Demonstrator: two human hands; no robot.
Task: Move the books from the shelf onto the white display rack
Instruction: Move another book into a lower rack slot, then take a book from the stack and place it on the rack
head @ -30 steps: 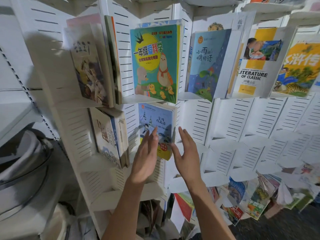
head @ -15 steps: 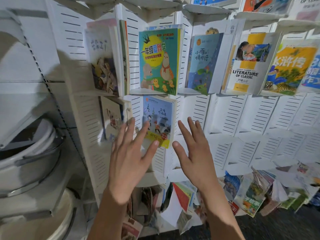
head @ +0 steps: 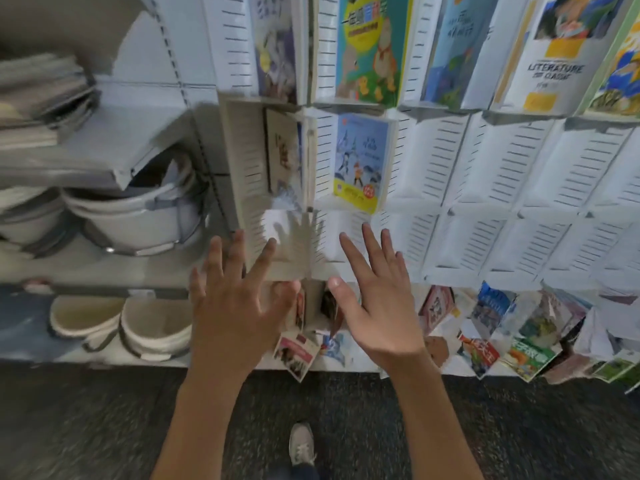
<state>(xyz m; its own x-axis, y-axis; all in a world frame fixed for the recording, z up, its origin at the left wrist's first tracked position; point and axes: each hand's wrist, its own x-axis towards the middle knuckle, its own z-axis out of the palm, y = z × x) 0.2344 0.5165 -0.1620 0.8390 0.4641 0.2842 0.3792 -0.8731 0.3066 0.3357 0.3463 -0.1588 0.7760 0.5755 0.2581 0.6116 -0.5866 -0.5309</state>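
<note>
- The left hand (head: 239,306) is held up before the lower left part of the white display rack (head: 485,188), palm away from the camera, fingers straight and spread wide; it holds nothing.
- The right hand (head: 377,306) is raised just beside it, also with straight, spread fingers and nothing between them; whether the fingertips touch the rack I cannot tell.
- Just above the two hands, a light-blue book with a yellow lower band (head: 360,161) stands upright in a pocket of the rack's middle row, near the rack's left edge.
- To its left, in the pocket at the rack's left edge, a cream-covered book (head: 284,150) stands edge-on; it is blurred.
- Along the rack's top row stand more books: a teal one with a cartoon animal (head: 370,46), a blue one (head: 457,46), and a white one printed "LITERATURE" (head: 550,64).
- The other pockets of the middle row, out to the rack's right edge, hold no books.
- Below the rack's bottom edge, a jumble of loose books (head: 485,330) lies on the low shelf (head: 104,358), spreading towards the right.
- To the left of the rack, white basins (head: 131,216) are stacked on the shelving, with two more (head: 121,320) on the level below.
- A grey shoe (head: 302,443) stands on the dark speckled floor (head: 86,427) between the forearms.
</note>
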